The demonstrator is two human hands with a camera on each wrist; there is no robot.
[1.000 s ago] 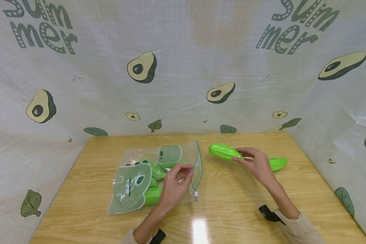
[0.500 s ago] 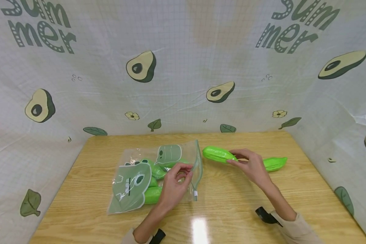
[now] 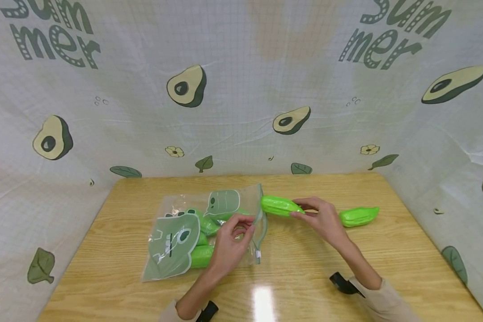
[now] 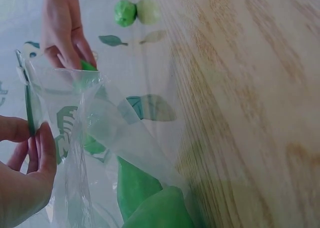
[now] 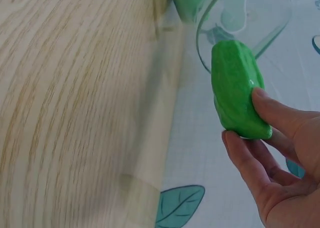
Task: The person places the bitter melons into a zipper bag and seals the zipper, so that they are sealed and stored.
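Note:
A clear zip bag (image 3: 177,268) with green cartoon prints lies on the table, several green gourds (image 3: 201,257) inside it. My left hand (image 3: 230,248) pinches the bag's edge near the zip; in the left wrist view, thumb and fingers of that hand (image 4: 27,173) hold the green zip strip and the mouth stands apart. My right hand (image 3: 322,219) grips a glossy, ridged, bright green gourd (image 3: 279,206) by its narrow tip, the blunt end at the bag's mouth. The right wrist view shows this gourd (image 5: 235,88) between thumb and fingers, before the bag's opening (image 5: 200,43).
Another green gourd (image 3: 359,217) lies on the wooden table (image 3: 306,277) right of my right hand. The white zip slider (image 3: 258,254) sits at the bag's near corner. A white printed cloth (image 3: 241,89) hangs behind and beside the table.
My right hand has moved left with the gourd, bringing its blunt end to the bag's mouth. The other gourd is now fully uncovered. My left hand has stayed at the bag's edge.

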